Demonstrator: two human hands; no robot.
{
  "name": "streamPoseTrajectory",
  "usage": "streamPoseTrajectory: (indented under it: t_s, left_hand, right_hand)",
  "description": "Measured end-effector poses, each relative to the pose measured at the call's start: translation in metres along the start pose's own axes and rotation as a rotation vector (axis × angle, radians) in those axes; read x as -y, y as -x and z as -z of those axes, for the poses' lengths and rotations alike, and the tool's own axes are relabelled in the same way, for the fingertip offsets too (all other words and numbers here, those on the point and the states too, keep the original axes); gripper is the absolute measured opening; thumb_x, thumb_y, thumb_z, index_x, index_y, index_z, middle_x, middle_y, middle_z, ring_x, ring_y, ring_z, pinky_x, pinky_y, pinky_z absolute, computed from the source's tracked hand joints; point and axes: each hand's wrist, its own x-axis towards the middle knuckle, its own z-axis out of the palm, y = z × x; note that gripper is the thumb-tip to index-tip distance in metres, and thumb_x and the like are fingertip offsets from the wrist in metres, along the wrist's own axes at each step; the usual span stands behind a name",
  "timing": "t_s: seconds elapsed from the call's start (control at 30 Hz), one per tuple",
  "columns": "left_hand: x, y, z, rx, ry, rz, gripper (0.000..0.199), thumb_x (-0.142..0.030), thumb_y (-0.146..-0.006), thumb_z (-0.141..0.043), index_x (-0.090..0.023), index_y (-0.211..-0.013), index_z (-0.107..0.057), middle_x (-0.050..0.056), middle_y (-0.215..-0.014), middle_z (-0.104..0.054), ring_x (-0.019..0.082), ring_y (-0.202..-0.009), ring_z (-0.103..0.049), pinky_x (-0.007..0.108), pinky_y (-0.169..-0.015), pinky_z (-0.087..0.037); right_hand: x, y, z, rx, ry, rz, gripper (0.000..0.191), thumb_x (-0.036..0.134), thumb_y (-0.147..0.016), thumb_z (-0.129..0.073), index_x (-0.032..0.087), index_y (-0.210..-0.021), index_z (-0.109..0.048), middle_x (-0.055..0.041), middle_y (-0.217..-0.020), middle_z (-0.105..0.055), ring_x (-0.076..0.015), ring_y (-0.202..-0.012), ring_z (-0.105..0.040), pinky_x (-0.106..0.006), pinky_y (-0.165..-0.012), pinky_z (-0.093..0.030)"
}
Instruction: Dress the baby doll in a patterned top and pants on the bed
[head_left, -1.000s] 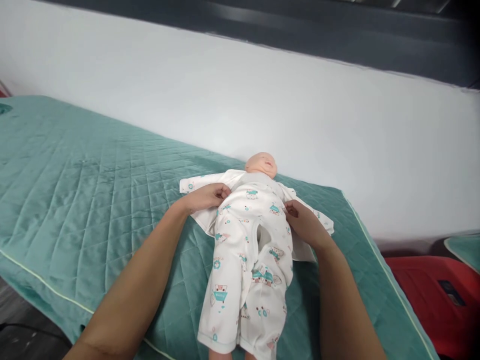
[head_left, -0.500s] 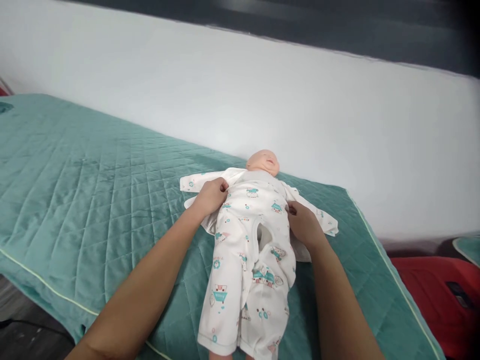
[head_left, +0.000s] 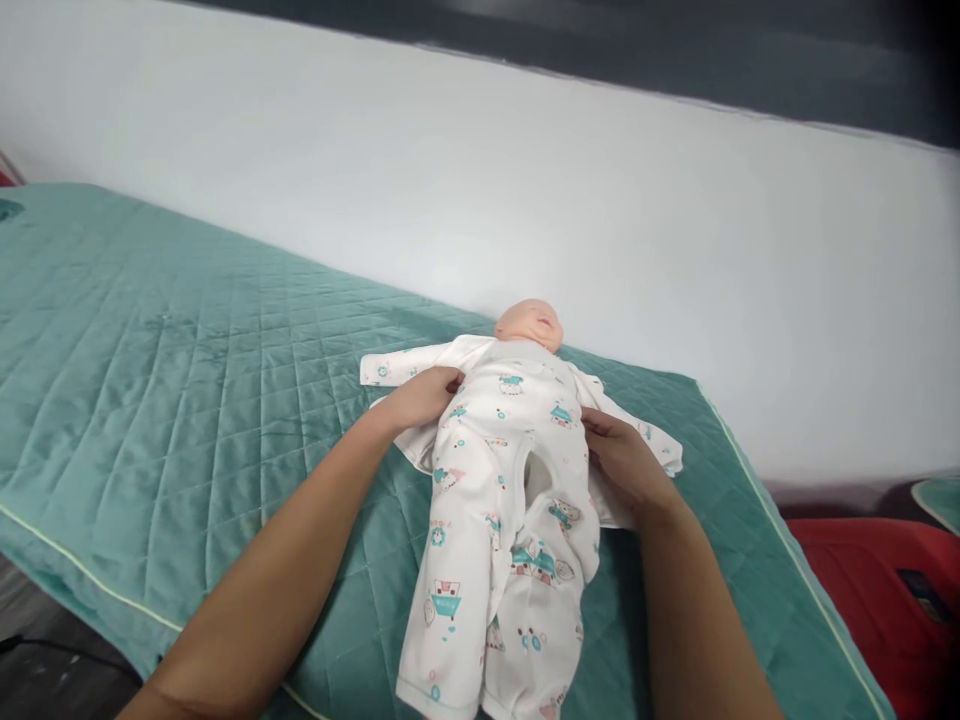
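A baby doll (head_left: 528, 322) lies on its back, its head near the wall. It wears a white printed shirt (head_left: 409, 362) with both sleeves spread out sideways. Over the body lie white baby pants (head_left: 457, 540) with teal and pink pictures and an open crotch, pulled high up the chest. My left hand (head_left: 426, 396) is closed at the left upper edge of the pants, fingertips partly hidden by the cloth. On the opposite side my right hand (head_left: 628, 455) has its fingers together at the pants' edge, tips partly tucked out of sight. Shirt fabric shows beneath both hands.
The doll rests on a bed with a teal quilted cover (head_left: 225, 370) edged in pale piping. Behind it rises a white wall (head_left: 600, 230) with a dark band on top. A red object (head_left: 862, 560) stands beyond the bed's right edge. A black cable (head_left: 67, 650) lies at lower left.
My left fingers have turned inward and slid further beneath the cloth edge. My right hand has shifted slightly down and right, its fingers straighter along the pants' side. The doll looks nearly unmoved.
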Motion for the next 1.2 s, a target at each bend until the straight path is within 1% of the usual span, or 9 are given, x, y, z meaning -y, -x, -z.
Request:
streamPoseTrajectory:
  t_s: [0.1,0.2,0.3,0.5,0.73,0.9,1.0,1.07,1.2]
  left_hand:
    - [-0.003,0.004,-0.002,-0.003,0.042,0.011,0.024,-0.019,-0.075,-0.051,-0.018,-0.097,-0.062,0.007,-0.106,-0.071,0.023,-0.092,-0.063,0.031,-0.076,-0.047]
    - [-0.004,0.005,-0.004,-0.017,0.044,0.013,0.028,-0.019,-0.076,-0.050,-0.018,-0.102,-0.060,0.008,-0.113,-0.068,0.024,-0.096,-0.061,0.032,-0.079,-0.046]
    - [-0.002,0.005,-0.006,-0.027,0.051,0.004,0.024,-0.020,-0.075,-0.050,-0.018,-0.098,-0.060,0.008,-0.109,-0.069,0.024,-0.097,-0.060,0.032,-0.080,-0.046]
    - [0.000,0.003,-0.010,-0.058,0.085,0.019,0.020,-0.020,-0.074,-0.050,-0.018,-0.091,-0.061,0.006,-0.101,-0.070,0.024,-0.091,-0.061,0.032,-0.079,-0.047]
    - [-0.005,0.001,-0.013,-0.096,-0.031,-0.040,0.019,-0.017,-0.073,-0.048,-0.017,-0.087,-0.060,0.009,-0.101,-0.071,0.024,-0.089,-0.061,0.034,-0.080,-0.046]
    - [-0.004,-0.001,-0.010,-0.046,-0.031,-0.002,0.020,-0.015,-0.073,-0.045,-0.017,-0.083,-0.063,0.010,-0.103,-0.072,0.027,-0.094,-0.063,0.036,-0.083,-0.046]
    - [-0.005,0.001,-0.007,0.028,0.075,0.025,0.019,-0.019,-0.077,-0.050,-0.018,-0.088,-0.066,0.009,-0.106,-0.072,0.028,-0.103,-0.063,0.037,-0.090,-0.046]
    - [-0.007,0.003,-0.008,0.028,0.178,0.038,0.020,-0.020,-0.077,-0.054,-0.018,-0.092,-0.068,0.008,-0.109,-0.072,0.028,-0.108,-0.061,0.038,-0.094,-0.046]
    - [-0.012,0.006,-0.016,0.017,0.549,0.055,0.030,-0.022,-0.075,-0.064,-0.017,-0.104,-0.068,0.009,-0.114,-0.071,0.028,-0.109,-0.062,0.039,-0.094,-0.047]
  right_hand:
    - [0.000,0.001,0.001,0.093,-0.138,-0.042,0.038,0.033,-0.076,-0.069,0.022,-0.113,-0.072,-0.0059,-0.106,-0.075,-0.0236,-0.090,-0.069,-0.040,-0.087,-0.053]
    - [0.001,0.001,0.000,0.102,-0.140,-0.045,0.040,0.031,-0.076,-0.070,0.022,-0.114,-0.071,-0.0068,-0.109,-0.075,-0.0244,-0.092,-0.069,-0.039,-0.088,-0.053]
    - [0.003,0.001,-0.001,0.092,-0.121,-0.074,0.038,0.028,-0.074,-0.069,0.023,-0.111,-0.073,-0.0066,-0.107,-0.075,-0.0254,-0.089,-0.070,-0.039,-0.084,-0.055]
    - [0.002,-0.005,-0.003,0.029,0.086,-0.131,0.037,0.025,-0.074,-0.061,0.022,-0.108,-0.074,-0.0049,-0.095,-0.077,-0.0275,-0.083,-0.069,-0.038,-0.074,-0.055]
    - [-0.001,-0.014,-0.010,-0.107,0.282,-0.049,0.027,0.026,-0.071,-0.061,0.019,-0.092,-0.076,-0.0057,-0.090,-0.077,-0.0320,-0.094,-0.067,-0.036,-0.072,-0.052]
    - [0.001,-0.012,-0.009,-0.061,0.294,-0.018,0.029,0.021,-0.071,-0.057,0.020,-0.093,-0.075,-0.0046,-0.093,-0.077,-0.0308,-0.094,-0.067,-0.038,-0.078,-0.051]
    - [0.002,-0.008,-0.009,-0.011,0.185,-0.010,0.036,0.020,-0.073,-0.056,0.021,-0.104,-0.075,-0.0039,-0.100,-0.077,-0.0302,-0.098,-0.067,-0.038,-0.083,-0.052]
    - [0.005,-0.005,-0.010,-0.009,0.126,-0.008,0.036,0.022,-0.074,-0.058,0.021,-0.107,-0.074,-0.0043,-0.102,-0.077,-0.0312,-0.102,-0.066,-0.038,-0.083,-0.053]
    - [0.016,0.003,-0.017,-0.051,-0.044,-0.036,0.034,0.027,-0.073,-0.065,0.020,-0.106,-0.074,-0.0053,-0.101,-0.077,-0.0304,-0.097,-0.068,-0.036,-0.078,-0.055]
